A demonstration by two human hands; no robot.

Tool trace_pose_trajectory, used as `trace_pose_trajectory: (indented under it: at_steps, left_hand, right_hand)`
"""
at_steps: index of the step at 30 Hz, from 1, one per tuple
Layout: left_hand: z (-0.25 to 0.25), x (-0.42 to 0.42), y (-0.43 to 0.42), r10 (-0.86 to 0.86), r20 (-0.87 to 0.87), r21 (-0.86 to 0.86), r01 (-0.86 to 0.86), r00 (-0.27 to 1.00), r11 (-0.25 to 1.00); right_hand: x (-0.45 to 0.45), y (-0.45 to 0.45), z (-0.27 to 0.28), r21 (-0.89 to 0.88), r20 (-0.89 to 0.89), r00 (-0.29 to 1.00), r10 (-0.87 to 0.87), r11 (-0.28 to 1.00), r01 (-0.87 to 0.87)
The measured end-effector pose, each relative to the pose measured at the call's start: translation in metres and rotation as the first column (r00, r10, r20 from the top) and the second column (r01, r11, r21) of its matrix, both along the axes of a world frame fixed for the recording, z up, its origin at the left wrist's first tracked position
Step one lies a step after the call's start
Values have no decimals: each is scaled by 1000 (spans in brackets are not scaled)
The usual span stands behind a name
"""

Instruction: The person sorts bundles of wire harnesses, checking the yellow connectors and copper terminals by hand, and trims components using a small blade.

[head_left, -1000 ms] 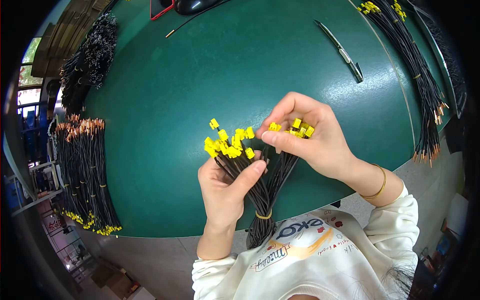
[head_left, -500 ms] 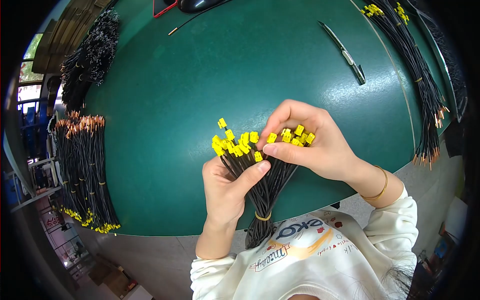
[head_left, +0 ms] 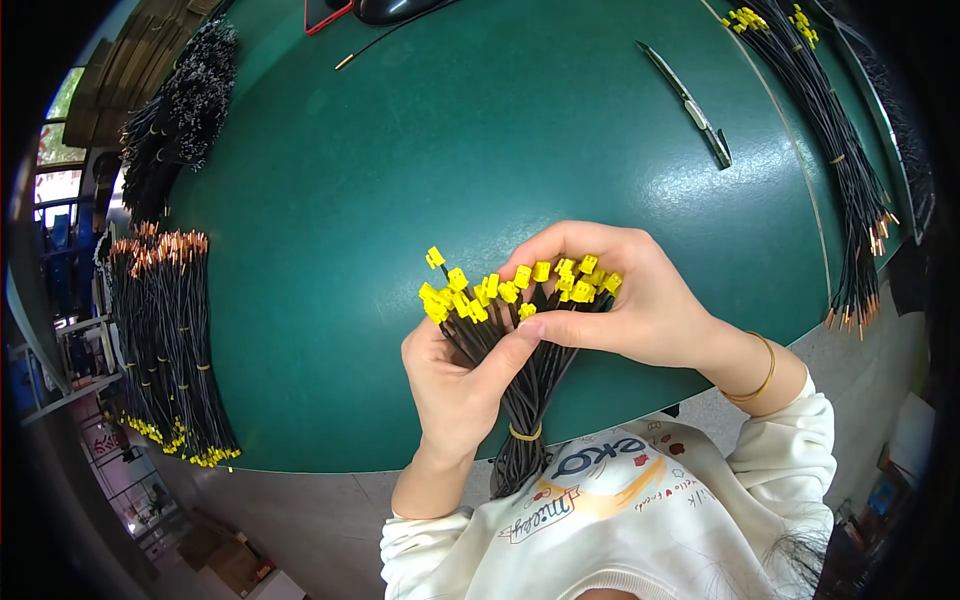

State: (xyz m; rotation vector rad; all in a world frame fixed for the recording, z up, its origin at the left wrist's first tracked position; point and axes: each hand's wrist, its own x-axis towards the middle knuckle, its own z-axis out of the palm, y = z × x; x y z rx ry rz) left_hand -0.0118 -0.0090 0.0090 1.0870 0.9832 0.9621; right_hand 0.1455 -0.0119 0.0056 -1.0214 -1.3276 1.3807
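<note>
A bundle of black cables (head_left: 525,400) with yellow connectors on the upper ends is held over the near table edge, a tan band round its lower part. My left hand (head_left: 455,375) is closed round the left portion of the cables, thumb across the front. The right portion lies in my right hand (head_left: 625,300), whose fingers curl behind the connectors with the thumb in front. Both thumb tips meet near one yellow connector (head_left: 527,311) at the middle. The cables fan out between the hands.
On the green table (head_left: 400,150) lie a pen-like tool (head_left: 690,105), one loose cable (head_left: 385,38) and a red-edged phone (head_left: 325,12). Banded cable bundles (head_left: 165,340) lie at the left, beside a dark bundle (head_left: 185,110). Another cable bundle (head_left: 830,130) lies at the right.
My right hand has moved slightly down, its thumb now against the left thumb. The gap between the two cable portions has narrowed, with more connectors spread between the hands.
</note>
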Motion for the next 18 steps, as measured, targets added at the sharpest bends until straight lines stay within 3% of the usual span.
trace_pose_trajectory:
  at_steps: [6,10,13,18]
  left_hand:
    - [1,4,-4,38,-26,30,-37,999,999]
    - [0,4,-7,41,-156,126,-21,987,992]
    - [3,4,-5,6,-182,119,16,983,993]
    - [-1,-7,-1,7,8,-29,-7,1000,1000]
  right_hand:
    - [0,0,-3,37,-17,1000,13,999,-12]
    - [0,0,2,-7,90,996,12,1000,-11]
    - [0,1,1,-143,-44,999,18,989,-25]
    - [0,3,-3,-132,-100,995,-24,991,11]
